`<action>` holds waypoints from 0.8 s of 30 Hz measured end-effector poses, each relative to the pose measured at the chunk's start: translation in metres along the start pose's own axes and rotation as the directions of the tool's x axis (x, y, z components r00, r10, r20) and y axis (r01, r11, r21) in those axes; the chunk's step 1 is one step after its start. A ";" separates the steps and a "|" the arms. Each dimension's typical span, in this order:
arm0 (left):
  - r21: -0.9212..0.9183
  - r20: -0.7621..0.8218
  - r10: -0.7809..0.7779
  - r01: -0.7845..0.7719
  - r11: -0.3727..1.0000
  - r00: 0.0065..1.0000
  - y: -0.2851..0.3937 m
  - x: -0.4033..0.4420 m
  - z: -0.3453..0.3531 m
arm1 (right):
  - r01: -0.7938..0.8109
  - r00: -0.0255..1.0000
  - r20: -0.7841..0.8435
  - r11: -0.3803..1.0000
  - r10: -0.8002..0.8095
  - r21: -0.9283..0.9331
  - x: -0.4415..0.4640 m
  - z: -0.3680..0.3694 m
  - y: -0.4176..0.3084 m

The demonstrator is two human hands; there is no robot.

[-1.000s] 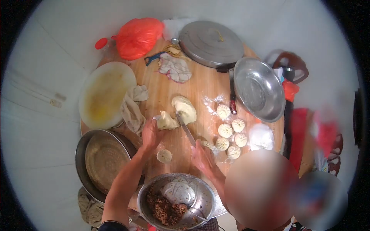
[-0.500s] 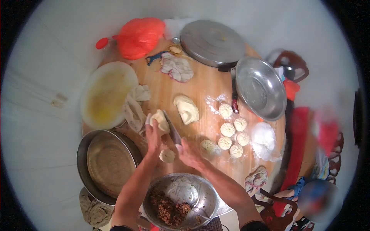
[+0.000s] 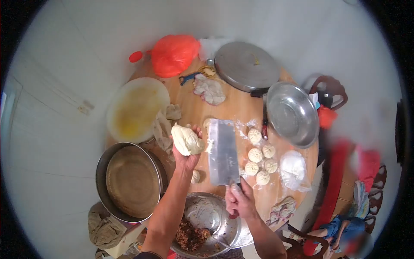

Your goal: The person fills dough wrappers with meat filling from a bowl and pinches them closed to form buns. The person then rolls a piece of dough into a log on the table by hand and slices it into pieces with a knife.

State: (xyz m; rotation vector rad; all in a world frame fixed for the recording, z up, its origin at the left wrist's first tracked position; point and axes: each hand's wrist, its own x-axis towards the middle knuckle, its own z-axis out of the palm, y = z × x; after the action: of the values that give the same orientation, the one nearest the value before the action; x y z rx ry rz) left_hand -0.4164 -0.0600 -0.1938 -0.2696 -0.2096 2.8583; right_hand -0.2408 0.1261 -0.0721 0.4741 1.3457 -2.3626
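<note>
Holding: your right hand (image 3: 241, 200), beside the far right edge of the steel bowl (image 3: 205, 205), is gripping the cleaver (image 3: 223, 153) by its handle; it is probably feeling stiff and blade-heavy. Cupping: your left hand (image 3: 186, 161), beyond the bowl and slightly left, is supporting the dough lump (image 3: 187, 140); this is likely behaving as soft, light and tacky, favouring a broad palm underneath over pinching.
</note>
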 end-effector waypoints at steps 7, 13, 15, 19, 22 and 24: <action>0.131 -0.017 -0.136 0.137 0.982 0.991 -0.070 -0.046 0.007 | 0.018 0.998 0.059 0.994 -0.024 0.105 -0.034 -0.051 -0.007; 0.399 -0.194 -0.238 0.298 0.867 0.952 -0.112 -0.079 0.001 | 0.129 0.987 -0.066 0.973 -0.144 -0.192 -0.076 -0.088 -0.004; 0.420 -0.208 -0.261 0.327 0.846 0.943 -0.128 -0.094 0.009 | 0.317 0.894 -0.054 0.714 -0.444 -0.624 -0.082 -0.096 0.005; 0.442 -0.208 -0.225 0.297 0.846 0.952 -0.158 -0.115 0.006 | 0.309 0.755 0.241 0.006 -0.609 -0.951 -0.095 -0.090 0.002; 0.407 -0.265 -0.183 0.282 0.868 0.947 -0.168 -0.127 0.003 | 0.264 0.767 0.379 -0.283 -0.518 -0.922 -0.107 -0.097 0.011; 0.224 -0.133 -0.290 0.313 0.923 0.948 -0.159 -0.123 -0.015 | 0.316 0.745 0.479 -0.388 -0.463 -0.866 -0.120 -0.109 0.013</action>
State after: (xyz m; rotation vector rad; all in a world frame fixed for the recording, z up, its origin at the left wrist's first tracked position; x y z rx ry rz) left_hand -0.2576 0.0602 -0.1620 -0.2976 0.1101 2.5233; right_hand -0.1189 0.2335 -0.0784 -0.5938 3.2216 -0.5360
